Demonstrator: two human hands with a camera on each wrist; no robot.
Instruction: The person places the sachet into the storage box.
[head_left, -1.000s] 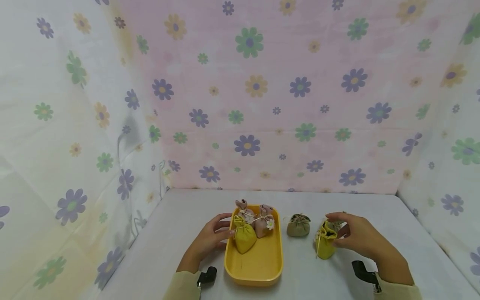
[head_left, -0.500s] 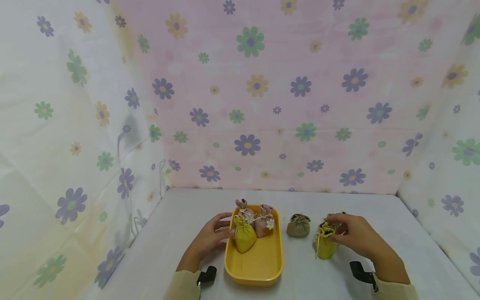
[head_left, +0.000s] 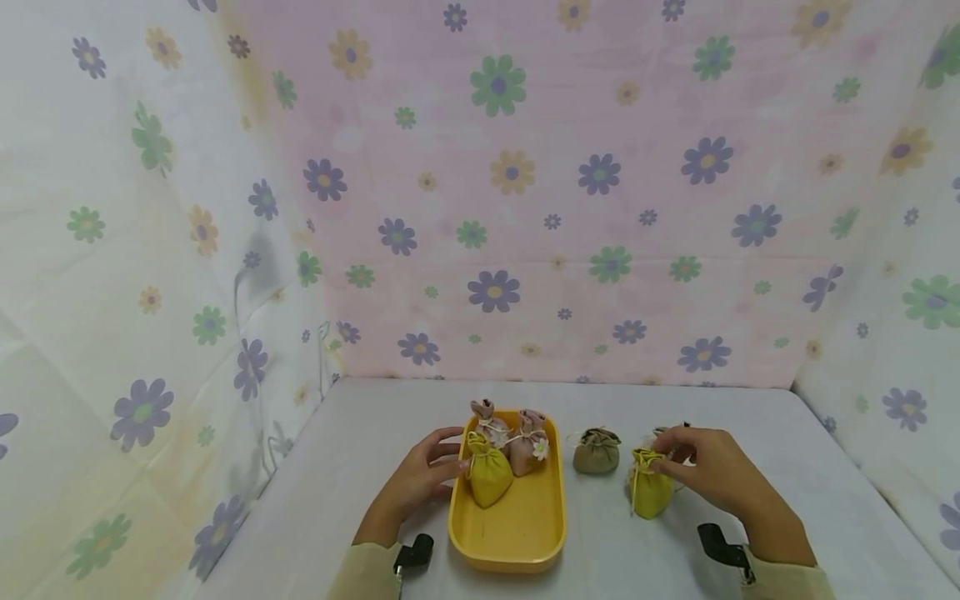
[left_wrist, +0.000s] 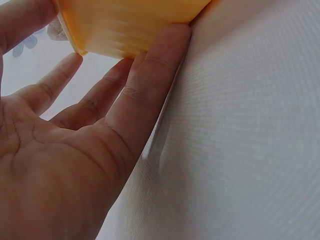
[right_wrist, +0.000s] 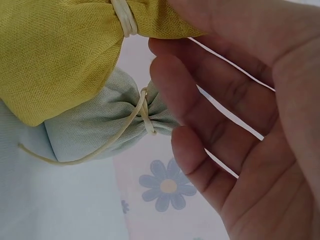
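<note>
My left hand (head_left: 422, 473) rests against the left side of a yellow tray (head_left: 507, 542); in the left wrist view its fairly straight fingers (left_wrist: 150, 75) touch the outer wall. Inside the tray lie a yellow drawstring pouch (head_left: 491, 479) and two pinkish-brown pouches (head_left: 527, 454) (head_left: 491, 426), with small white flowers beside them. To the right, my right hand (head_left: 712, 467) pinches the gathered neck of another yellow drawstring pouch (head_left: 651, 495), which stands on the table. Behind it in the right wrist view is a pale grey-green pouch (right_wrist: 95, 122), mostly hidden by the hand in the head view.
An olive-green pouch (head_left: 597, 454) sits between the tray and my right hand. The white table (head_left: 390, 408) ends at a flower-patterned cloth (head_left: 555, 250) at the back, with similar cloth on both sides.
My right thumb and fingers have closed in on the yellow pouch's neck, and its open mouth is now gathered. The hand has moved slightly left. My left hand and the tray stay put.
</note>
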